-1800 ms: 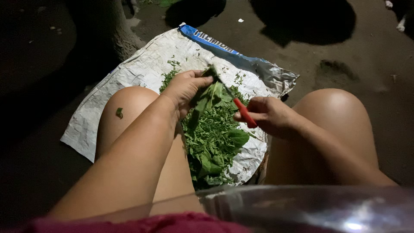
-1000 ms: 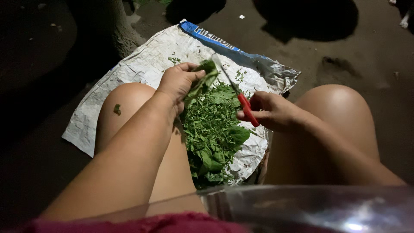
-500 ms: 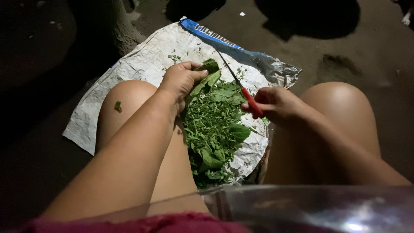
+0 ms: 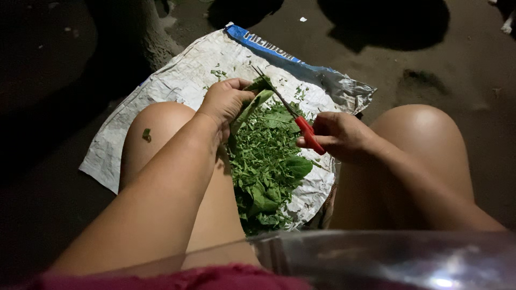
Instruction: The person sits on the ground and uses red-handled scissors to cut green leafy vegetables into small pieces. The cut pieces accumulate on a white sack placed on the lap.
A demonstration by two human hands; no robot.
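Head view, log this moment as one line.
left hand: holds leaf bunch | right hand: holds red-handled scissors at bunch | cut greens on sack

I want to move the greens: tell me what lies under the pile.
The pile rests on a crumpled white sack spread on dark ground. The sack shows all round the pile; what lies beneath the leaves themselves, and under the sack, is covered.

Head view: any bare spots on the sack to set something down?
Bare sack lies left of the left hand, beyond the knee, and along the blue-edged far strip. The middle is crowded: the pile of greens, with both hands and the red-handled knife held by the right hand above.
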